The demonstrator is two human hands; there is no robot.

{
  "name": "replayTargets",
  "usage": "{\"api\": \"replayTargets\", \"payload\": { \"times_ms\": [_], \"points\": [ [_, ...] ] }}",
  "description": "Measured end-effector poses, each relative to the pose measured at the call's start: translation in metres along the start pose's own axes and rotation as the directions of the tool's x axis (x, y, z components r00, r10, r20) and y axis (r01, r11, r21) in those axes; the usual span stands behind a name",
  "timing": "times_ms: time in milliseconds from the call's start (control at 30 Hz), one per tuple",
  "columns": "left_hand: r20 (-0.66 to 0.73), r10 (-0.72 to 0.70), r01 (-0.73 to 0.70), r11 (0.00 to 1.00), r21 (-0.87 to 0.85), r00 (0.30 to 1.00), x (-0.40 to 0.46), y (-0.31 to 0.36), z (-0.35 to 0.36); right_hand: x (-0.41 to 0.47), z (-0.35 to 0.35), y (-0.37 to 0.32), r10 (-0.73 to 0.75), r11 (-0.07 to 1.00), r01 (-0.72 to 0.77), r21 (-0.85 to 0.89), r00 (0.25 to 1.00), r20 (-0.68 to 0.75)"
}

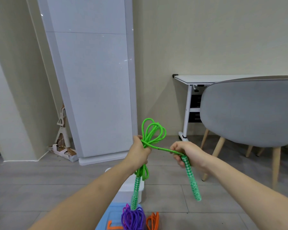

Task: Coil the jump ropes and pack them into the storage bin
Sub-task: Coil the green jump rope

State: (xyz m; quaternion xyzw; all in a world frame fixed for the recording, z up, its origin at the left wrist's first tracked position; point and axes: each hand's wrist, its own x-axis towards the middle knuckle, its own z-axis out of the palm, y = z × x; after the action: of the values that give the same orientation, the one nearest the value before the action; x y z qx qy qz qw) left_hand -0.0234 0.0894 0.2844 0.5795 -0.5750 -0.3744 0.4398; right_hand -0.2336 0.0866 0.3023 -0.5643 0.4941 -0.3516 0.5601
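Green jump rope (152, 138) is up in the air, held in front of the person, above the floor. Left hand (140, 151) is closed around the middle of the bundle, so loops stick up above the fist and more loops and one green handle (135, 191) hang down below it. Right hand (185, 153) pinches the top of the other green handle (192, 178), right where the rope goes into it. A short piece of rope runs tight and nearly flat from the left fist across to the right hand. So the free end lies to the right of the bundle, and the right hand is the one that can carry it around. I think the next job is to wrap that end around the bundle.

White storage bin (131, 188) sits on the floor just under the left hand. A purple rope (133, 219) and an orange rope (153, 219) lie lower down, near a blue mat (106, 216). I see no words or labels to read.
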Motion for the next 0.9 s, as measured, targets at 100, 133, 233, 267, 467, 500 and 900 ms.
{"api": "replayTargets", "payload": {
  "times_ms": [100, 133, 233, 267, 467, 500, 900],
  "points": [
    [-0.012, 0.039, -0.038, 0.997, 0.071, 0.999, 0.001, 0.004, 0.000, -0.003, 0.009, -0.004, -0.056, 0.998, 0.062, -0.031, 0.985, 0.164],
    [-0.012, 0.060, -0.058, 0.994, 0.094, 0.998, 0.001, 0.004, 0.001, -0.005, 0.013, -0.006, -0.081, 0.993, 0.099, -0.071, 0.972, 0.220],
    [0.010, 0.118, -0.118, 0.982, 0.148, 0.993, 0.000, 0.005, 0.003, -0.012, 0.027, -0.012, -0.110, 0.973, 0.168, -0.159, 0.941, 0.321],
    [0.020, 0.137, -0.138, 0.977, 0.164, 0.990, -0.001, 0.006, 0.003, -0.012, 0.032, -0.013, -0.139, 0.964, 0.201, -0.173, 0.938, 0.317],
    [-0.042, 0.233, -0.206, 0.919, 0.336, 0.972, 0.000, 0.005, -0.003, -0.010, 0.045, -0.024, -0.243, 0.957, 0.265, -0.120, 0.955, 0.170],
    [-0.032, 0.240, -0.212, 0.905, 0.370, 0.970, -0.001, 0.004, -0.005, -0.012, 0.047, -0.026, -0.225, 0.959, 0.246, -0.138, 0.963, 0.149],
    [0.005, 0.236, -0.195, 0.793, 0.578, 0.972, -0.006, -0.001, -0.002, -0.017, 0.074, -0.031, -0.243, 0.932, 0.239, -0.271, 0.970, 0.019]
  ]
}}
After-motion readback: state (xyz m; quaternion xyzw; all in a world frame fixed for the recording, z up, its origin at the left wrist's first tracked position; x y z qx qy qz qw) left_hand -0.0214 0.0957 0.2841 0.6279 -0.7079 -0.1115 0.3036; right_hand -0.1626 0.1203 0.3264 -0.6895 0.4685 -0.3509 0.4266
